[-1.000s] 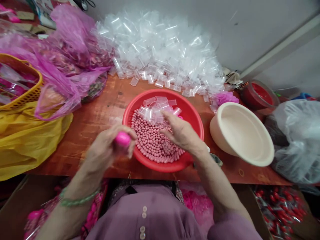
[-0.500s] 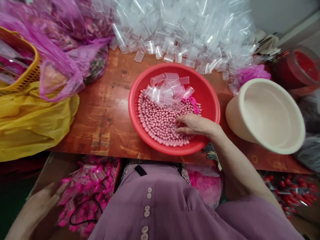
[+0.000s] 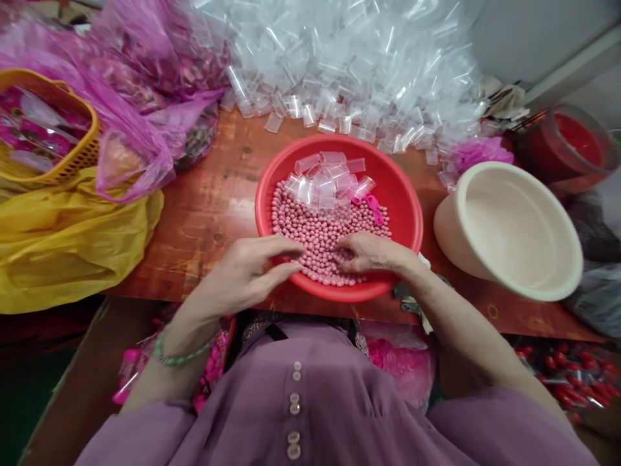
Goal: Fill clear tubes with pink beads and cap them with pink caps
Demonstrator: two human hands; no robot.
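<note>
A red basin [image 3: 410,213] holds many pink beads [image 3: 315,239], with clear plastic tubes [image 3: 323,181] heaped on their far side and small bright pink pieces [image 3: 376,208] beside the tubes. My left hand [image 3: 252,268] is over the basin's near left rim, thumb and fingers apart, nothing seen between them; a green bead bracelet circles the wrist. On the right side of the beads rests my right hand [image 3: 366,252], its fingers curled down among them. The fingertips are partly hidden, so what they hold, if anything, cannot be made out.
Clear tubes [image 3: 349,71] are piled across the back. On the right stands a cream tub [image 3: 524,233] near a red container [image 3: 572,145]. Purple bags [image 3: 140,123], a yellow basket [image 3: 80,155] and a yellow bag [image 3: 72,239] lie left. Pink items [image 3: 213,362] sit below the table edge.
My left hand has come up from the pink items below the table to the basin's left rim. My right hand stays in the beads. The view has shifted slightly.
</note>
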